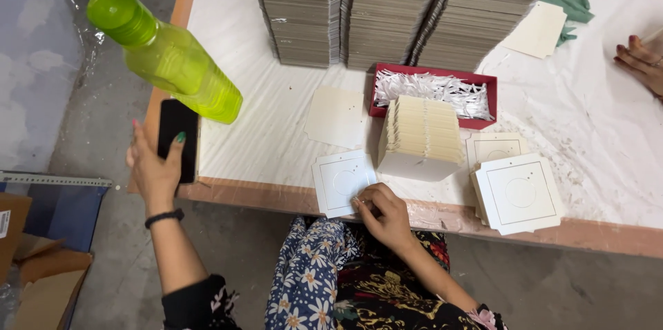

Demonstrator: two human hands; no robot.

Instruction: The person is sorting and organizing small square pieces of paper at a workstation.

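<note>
A white square card [340, 179], printed with a thin border and a circle, is lying at the near edge of the desk [276, 140], its lower corner being worked by the person's right hand [382, 214], whose fingers [361, 203] are pinching together on that corner. The left hand [153, 164] is reaching out to the desk's left edge, fingers closing around a black phone [177, 138], thumb on its right side. A lime-green plastic bottle [166, 55] is standing just behind the phone, leaning toward the lens. Judging by the pinch, the work is going best if the card is kept flat against the desk and only the corner is being lifted, so the sheet is not creasing. To the right, one bundle of cream cards [422, 138] is standing on edge, touching a red tray [483, 81] filled with white paper shreds; beside it, a short stack of printed cards [518, 193] is resting on a second such pile. Two blank cream cards are lying loose, one behind the worked card [336, 117], another far right [536, 30], near a green cloth [572, 0]. Three tall grey stacks of board [387, 5] are rising at the back. Another person's hand [641, 61] is showing at the right edge.
</note>
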